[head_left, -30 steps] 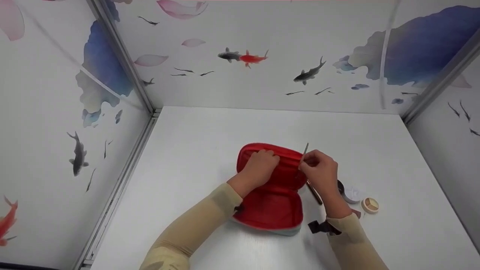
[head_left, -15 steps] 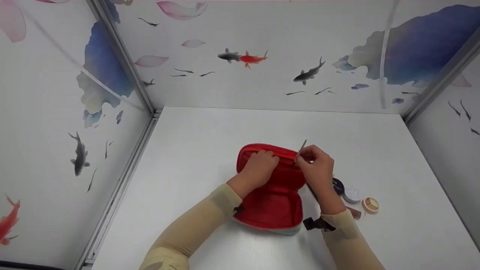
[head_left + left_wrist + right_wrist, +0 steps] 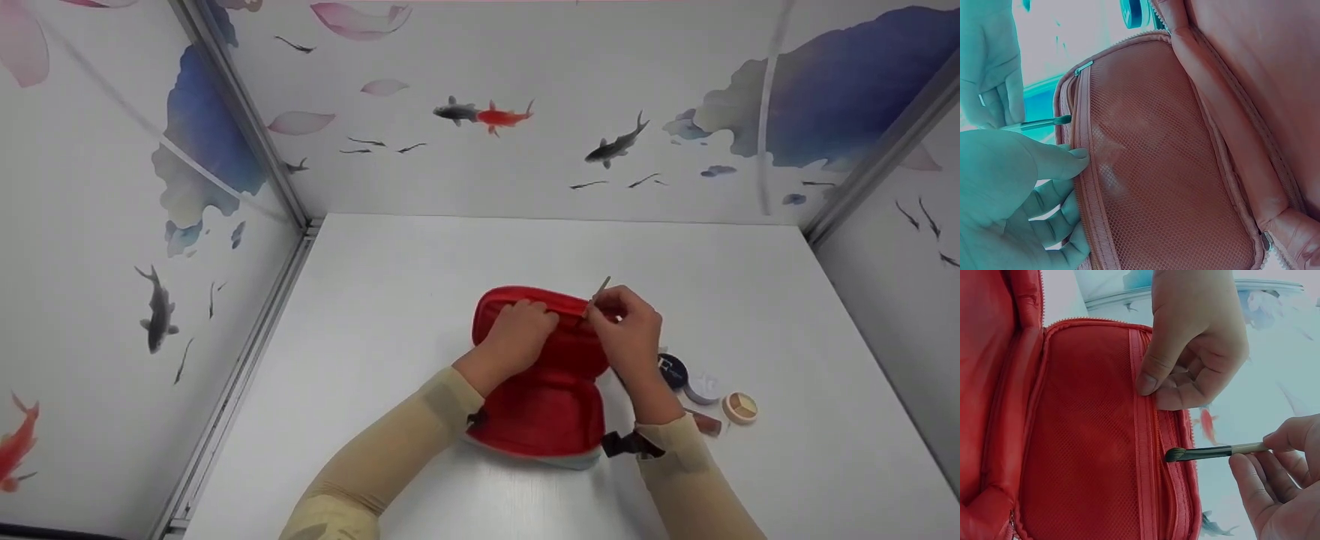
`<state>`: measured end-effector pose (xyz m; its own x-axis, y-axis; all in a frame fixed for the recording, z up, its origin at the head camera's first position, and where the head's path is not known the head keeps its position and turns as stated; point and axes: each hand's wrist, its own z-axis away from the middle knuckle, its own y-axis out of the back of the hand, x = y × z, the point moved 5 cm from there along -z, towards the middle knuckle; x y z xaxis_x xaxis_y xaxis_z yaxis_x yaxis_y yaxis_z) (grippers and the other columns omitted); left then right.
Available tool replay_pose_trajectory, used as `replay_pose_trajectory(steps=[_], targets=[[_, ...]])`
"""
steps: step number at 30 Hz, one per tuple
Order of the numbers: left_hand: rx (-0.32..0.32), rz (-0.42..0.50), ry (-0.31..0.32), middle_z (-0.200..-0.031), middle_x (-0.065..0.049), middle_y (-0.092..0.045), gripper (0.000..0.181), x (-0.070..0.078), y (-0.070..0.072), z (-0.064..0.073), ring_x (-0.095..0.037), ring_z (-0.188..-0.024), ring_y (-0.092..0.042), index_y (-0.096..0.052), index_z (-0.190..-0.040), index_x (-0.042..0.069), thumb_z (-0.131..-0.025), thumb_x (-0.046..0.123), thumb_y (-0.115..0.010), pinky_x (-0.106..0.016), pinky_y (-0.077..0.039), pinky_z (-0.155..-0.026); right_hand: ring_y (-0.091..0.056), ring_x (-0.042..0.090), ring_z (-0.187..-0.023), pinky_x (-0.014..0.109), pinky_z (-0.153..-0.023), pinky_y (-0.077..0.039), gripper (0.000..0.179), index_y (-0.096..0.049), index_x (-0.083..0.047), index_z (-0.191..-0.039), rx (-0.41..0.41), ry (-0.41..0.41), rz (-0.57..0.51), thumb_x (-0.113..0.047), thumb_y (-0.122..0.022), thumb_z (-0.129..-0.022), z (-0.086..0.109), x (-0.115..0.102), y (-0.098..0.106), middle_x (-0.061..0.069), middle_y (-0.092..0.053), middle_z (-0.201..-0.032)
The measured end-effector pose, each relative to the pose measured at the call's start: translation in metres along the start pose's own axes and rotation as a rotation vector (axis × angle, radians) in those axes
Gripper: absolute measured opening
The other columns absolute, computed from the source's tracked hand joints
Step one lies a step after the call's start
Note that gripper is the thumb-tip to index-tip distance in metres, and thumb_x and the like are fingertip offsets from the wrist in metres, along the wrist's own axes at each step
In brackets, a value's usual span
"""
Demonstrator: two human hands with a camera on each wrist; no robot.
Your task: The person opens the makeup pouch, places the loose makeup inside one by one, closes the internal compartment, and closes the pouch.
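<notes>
A red-lined cosmetic bag (image 3: 547, 420) lies unfolded on the table, with a zipped mesh pocket (image 3: 1084, 427) inside its far half. My left hand (image 3: 517, 334) pinches the pocket's zip edge, thumb on the mesh side and fingers partly hidden behind it. My right hand (image 3: 630, 326) grips a makeup brush (image 3: 1213, 452) by its pale handle between thumb and fingers. The dark bristle head points at the zip opening and overlaps its edge in the right wrist view. In the left wrist view the brush tip (image 3: 1063, 120) is beside the zip, just above my left thumb.
Right of the bag, partly behind my right forearm, lie a dark round compact (image 3: 673, 371), a clear-and-grey round item (image 3: 703, 388), a small three-colour round palette (image 3: 741, 408) and a brownish tube (image 3: 706, 424). Printed panels (image 3: 525, 172) wall in the white table (image 3: 390, 300).
My right hand has moved left with the brush, towards the pocket's zip, uncovering more of the dark compact. The left hand has stayed in place on the pocket edge.
</notes>
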<state>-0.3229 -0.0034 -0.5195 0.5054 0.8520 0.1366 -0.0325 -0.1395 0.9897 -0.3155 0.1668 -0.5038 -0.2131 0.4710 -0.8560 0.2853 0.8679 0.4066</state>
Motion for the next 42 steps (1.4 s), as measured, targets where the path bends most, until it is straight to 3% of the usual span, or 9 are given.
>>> replay_pose_trajectory(steps=[5, 10, 18, 22, 26, 34, 42], targets=[[0.027, -0.037, -0.017, -0.111, 0.000, -0.076, 0.022, 0.000, 0.000, 0.000, -0.021, -0.106, -0.068, -0.075, -0.123, 0.021, -0.101, 0.017, -0.073, -0.039, -0.061, -0.092, -0.073, 0.017, -0.095, 0.010, -0.081, -0.049, 0.008, -0.076, -0.009, -0.102, -0.019, 0.021, 0.036, -0.011, -0.076, -0.094, 0.000, 0.004, -0.005, 0.007, -0.078, -0.099], [0.036, -0.030, -0.025, -0.112, 0.001, -0.077, 0.022, -0.001, 0.000, 0.000, -0.020, -0.106, -0.068, -0.075, -0.124, 0.021, -0.102, 0.017, -0.071, -0.039, -0.061, -0.093, -0.074, 0.020, -0.091, 0.017, -0.079, -0.052, 0.008, -0.077, -0.009, -0.100, -0.026, 0.069, 0.081, -0.009, -0.076, -0.092, 0.001, 0.010, -0.010, 0.008, -0.079, -0.096], [0.023, 0.019, -0.008, -0.117, 0.002, -0.076, 0.039, -0.002, 0.000, 0.001, -0.020, -0.111, -0.067, -0.074, -0.129, 0.024, -0.092, 0.018, -0.084, -0.041, -0.060, -0.099, -0.072, 0.022, -0.083, 0.029, -0.075, -0.056, 0.007, -0.077, -0.008, -0.098, -0.060, 0.087, 0.165, -0.006, -0.076, -0.092, 0.003, 0.017, -0.016, 0.010, -0.079, -0.091], [0.025, -0.026, -0.017, -0.119, 0.001, -0.076, 0.040, 0.001, 0.000, 0.002, -0.021, -0.112, -0.066, -0.074, -0.131, 0.023, -0.092, 0.021, -0.085, -0.042, -0.060, -0.098, -0.073, 0.023, -0.083, 0.039, -0.076, -0.061, 0.007, -0.077, -0.007, -0.099, -0.101, 0.118, 0.205, -0.005, -0.076, -0.092, 0.002, 0.016, -0.018, 0.010, -0.079, -0.090], [0.037, -0.095, -0.031, -0.118, 0.000, -0.076, 0.028, 0.003, -0.001, 0.003, -0.020, -0.109, -0.066, -0.076, -0.128, 0.023, -0.099, 0.021, -0.076, -0.040, -0.060, -0.096, -0.075, 0.026, -0.085, 0.046, -0.077, -0.063, 0.008, -0.077, -0.006, -0.099, -0.156, 0.143, 0.243, -0.003, -0.075, -0.092, 0.001, 0.014, -0.021, 0.012, -0.079, -0.092], [0.133, -0.202, -0.056, -0.105, 0.000, -0.078, 0.016, 0.006, -0.003, 0.005, -0.018, -0.098, -0.069, -0.081, -0.116, 0.023, -0.102, 0.021, -0.073, -0.034, -0.061, -0.085, -0.076, 0.029, -0.088, 0.049, -0.081, -0.063, 0.008, -0.078, -0.006, -0.099, -0.220, 0.209, 0.314, -0.003, -0.074, -0.093, 0.000, 0.009, -0.033, 0.013, -0.080, -0.093], [0.217, -0.206, -0.072, -0.101, 0.001, -0.078, 0.015, 0.007, -0.005, 0.007, -0.016, -0.093, -0.069, -0.083, -0.111, 0.021, -0.104, 0.020, -0.070, -0.029, -0.061, -0.081, -0.076, 0.030, -0.090, 0.049, -0.083, -0.064, 0.008, -0.079, -0.006, -0.101, -0.278, 0.211, 0.391, -0.005, -0.075, -0.095, -0.001, 0.009, -0.043, 0.013, -0.080, -0.095]])
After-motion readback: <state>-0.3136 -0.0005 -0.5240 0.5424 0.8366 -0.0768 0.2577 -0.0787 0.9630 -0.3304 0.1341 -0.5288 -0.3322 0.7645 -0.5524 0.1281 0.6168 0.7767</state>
